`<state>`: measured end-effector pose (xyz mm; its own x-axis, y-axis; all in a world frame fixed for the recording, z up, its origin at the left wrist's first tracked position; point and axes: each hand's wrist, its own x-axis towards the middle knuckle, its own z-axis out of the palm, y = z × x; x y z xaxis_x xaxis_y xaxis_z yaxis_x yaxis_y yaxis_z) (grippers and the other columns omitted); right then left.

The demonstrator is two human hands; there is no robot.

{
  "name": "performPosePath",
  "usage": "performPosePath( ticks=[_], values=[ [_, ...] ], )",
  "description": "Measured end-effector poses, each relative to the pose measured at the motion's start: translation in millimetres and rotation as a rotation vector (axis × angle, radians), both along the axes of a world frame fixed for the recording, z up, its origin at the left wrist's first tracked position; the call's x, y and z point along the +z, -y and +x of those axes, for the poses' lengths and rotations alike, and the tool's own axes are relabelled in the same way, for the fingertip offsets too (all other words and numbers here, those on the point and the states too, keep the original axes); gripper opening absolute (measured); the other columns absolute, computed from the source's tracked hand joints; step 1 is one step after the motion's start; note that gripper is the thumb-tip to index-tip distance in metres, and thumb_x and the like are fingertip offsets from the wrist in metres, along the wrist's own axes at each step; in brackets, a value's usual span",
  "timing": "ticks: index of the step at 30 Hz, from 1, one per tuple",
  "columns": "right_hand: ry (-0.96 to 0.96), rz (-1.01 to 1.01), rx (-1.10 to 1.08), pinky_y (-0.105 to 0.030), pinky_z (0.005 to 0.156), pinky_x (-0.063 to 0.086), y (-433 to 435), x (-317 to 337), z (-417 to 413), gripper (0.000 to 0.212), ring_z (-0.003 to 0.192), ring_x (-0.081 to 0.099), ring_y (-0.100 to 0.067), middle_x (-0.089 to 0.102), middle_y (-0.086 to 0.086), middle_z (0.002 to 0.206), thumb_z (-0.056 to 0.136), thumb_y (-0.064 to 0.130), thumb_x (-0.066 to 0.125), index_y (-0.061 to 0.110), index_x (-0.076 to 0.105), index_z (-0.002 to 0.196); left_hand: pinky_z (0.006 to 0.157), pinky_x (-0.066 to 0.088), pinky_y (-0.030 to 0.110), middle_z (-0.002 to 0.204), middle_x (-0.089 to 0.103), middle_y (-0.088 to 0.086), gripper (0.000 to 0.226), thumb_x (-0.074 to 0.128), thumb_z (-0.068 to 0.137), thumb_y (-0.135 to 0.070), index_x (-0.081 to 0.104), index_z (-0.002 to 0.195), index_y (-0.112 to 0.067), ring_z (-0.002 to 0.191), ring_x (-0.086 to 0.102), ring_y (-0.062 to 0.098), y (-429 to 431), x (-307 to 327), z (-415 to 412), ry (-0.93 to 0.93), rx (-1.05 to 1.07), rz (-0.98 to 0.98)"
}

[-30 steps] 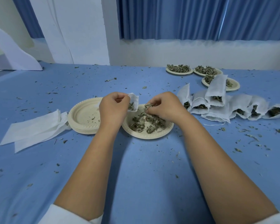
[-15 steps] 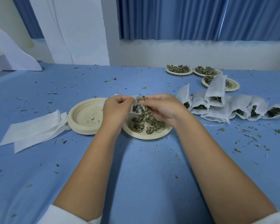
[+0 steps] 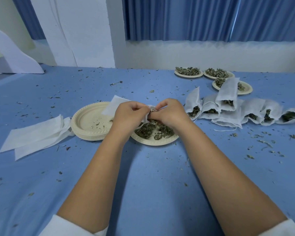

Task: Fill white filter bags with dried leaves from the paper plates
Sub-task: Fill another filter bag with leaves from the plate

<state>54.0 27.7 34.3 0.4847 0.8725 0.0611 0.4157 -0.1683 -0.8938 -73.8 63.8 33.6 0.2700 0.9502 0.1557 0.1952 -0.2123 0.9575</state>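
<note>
My left hand [image 3: 129, 114] grips a white filter bag [image 3: 115, 104] by its mouth; the bag's body sticks out to the upper left, over the stack of plates. Right beside it, my right hand [image 3: 169, 113] pinches dried leaves at the bag's opening, fingertips touching the left hand's. Under both hands sits a paper plate [image 3: 156, 141] holding a mound of dried leaves [image 3: 153, 131]. A thin white string hangs from the bag toward the leaves.
A stack of bare paper plates [image 3: 90, 124] lies left of the hands, flat unfilled bags [image 3: 36, 134] further left. Several filled bags [image 3: 228, 110] lie in a heap at the right. Three leaf plates [image 3: 188, 73] stand at the back. Leaf crumbs litter the blue table.
My right hand lifted a pinch of leaves off the plate and brought it to the bag's mouth. The left hand raised the bag, whose body now shows at upper left.
</note>
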Motion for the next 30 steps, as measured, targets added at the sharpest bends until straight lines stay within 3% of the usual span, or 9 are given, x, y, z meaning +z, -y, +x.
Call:
performPosePath(
  ticks=[5,8,12,15,19,22,25,28,30],
  values=[
    [-0.34,-0.007,0.148,-0.03,0.08,0.058,0,4,5,0.008,0.079,0.065,-0.012,0.071,-0.005,0.085,0.077,0.006,0.077,0.011,0.071,0.076,0.048,0.038,0.012,0.058,0.063,-0.008,0.012,0.068,0.085,-0.018,0.072,0.074,-0.018,0.052,0.054,0.001,-1,2,-1,0.02,0.023,-0.027],
    [-0.486,0.005,0.158,-0.015,0.065,0.055,-1,8,7,0.006,0.086,0.067,-0.002,0.074,0.0,0.094,0.084,0.01,0.073,0.013,0.075,0.078,0.042,0.032,0.013,0.056,0.058,-0.009,0.01,0.067,0.084,-0.017,0.071,0.075,-0.018,0.039,0.043,-0.001,-1,4,-2,0.033,0.065,-0.039],
    [-0.399,0.06,0.157,-0.017,0.065,0.057,1,4,4,0.006,0.073,0.068,-0.007,0.075,-0.003,0.088,0.085,0.012,0.075,0.014,0.076,0.079,0.046,0.034,0.014,0.054,0.058,-0.017,0.01,0.067,0.085,-0.019,0.072,0.076,-0.019,0.043,0.046,-0.006,-1,7,-3,0.03,0.057,-0.035],
    [-0.324,0.107,0.11,-0.015,0.053,0.05,2,0,-3,0.008,0.057,0.06,-0.004,0.07,0.002,0.074,0.08,0.007,0.077,0.013,0.072,0.076,0.046,0.035,0.012,0.052,0.06,-0.018,0.011,0.066,0.085,-0.016,0.072,0.076,-0.017,0.044,0.048,-0.005,1,8,-4,0.039,0.026,-0.043],
    [-0.335,0.061,0.033,-0.019,0.053,0.051,0,-1,-4,0.023,0.062,0.06,-0.011,0.064,-0.006,0.089,0.08,0.012,0.077,0.01,0.059,0.094,0.039,0.031,0.009,0.045,0.053,-0.016,0.009,0.065,0.087,-0.014,0.072,0.081,-0.012,0.038,0.042,-0.003,5,11,-5,0.037,-0.077,-0.056],
    [-0.406,0.025,0.084,-0.018,0.052,0.054,2,-2,-5,0.017,0.054,0.065,-0.004,0.065,-0.006,0.082,0.085,0.011,0.073,0.008,0.058,0.093,0.039,0.03,0.011,0.043,0.05,-0.016,0.01,0.065,0.087,-0.015,0.072,0.08,-0.013,0.036,0.041,-0.002,8,12,-4,0.013,-0.146,-0.062],
    [-0.43,0.024,0.178,-0.022,0.062,0.059,2,-1,-4,0.015,0.063,0.069,-0.005,0.066,-0.004,0.076,0.09,0.018,0.07,0.006,0.062,0.087,0.05,0.04,0.015,0.054,0.061,-0.011,0.011,0.067,0.086,-0.016,0.072,0.076,-0.016,0.047,0.051,0.001,7,11,-4,0.031,-0.037,-0.024],
    [-0.319,-0.098,0.229,-0.027,0.071,0.061,5,9,3,0.016,0.077,0.07,-0.009,0.071,0.0,0.088,0.094,0.028,0.064,0.014,0.068,0.088,0.065,0.049,0.027,0.069,0.067,-0.003,0.014,0.066,0.086,-0.016,0.07,0.072,-0.018,0.064,0.059,0.01,1,10,-8,0.1,0.116,-0.024],
    [-0.21,-0.111,0.218,-0.029,0.071,0.061,7,15,8,0.016,0.078,0.066,-0.012,0.072,-0.002,0.098,0.097,0.022,0.056,0.015,0.07,0.098,0.052,0.042,0.02,0.052,0.057,-0.012,0.018,0.063,0.086,-0.015,0.067,0.07,-0.019,0.046,0.048,0.004,-2,10,-11,0.137,0.177,-0.041]
  ],
)
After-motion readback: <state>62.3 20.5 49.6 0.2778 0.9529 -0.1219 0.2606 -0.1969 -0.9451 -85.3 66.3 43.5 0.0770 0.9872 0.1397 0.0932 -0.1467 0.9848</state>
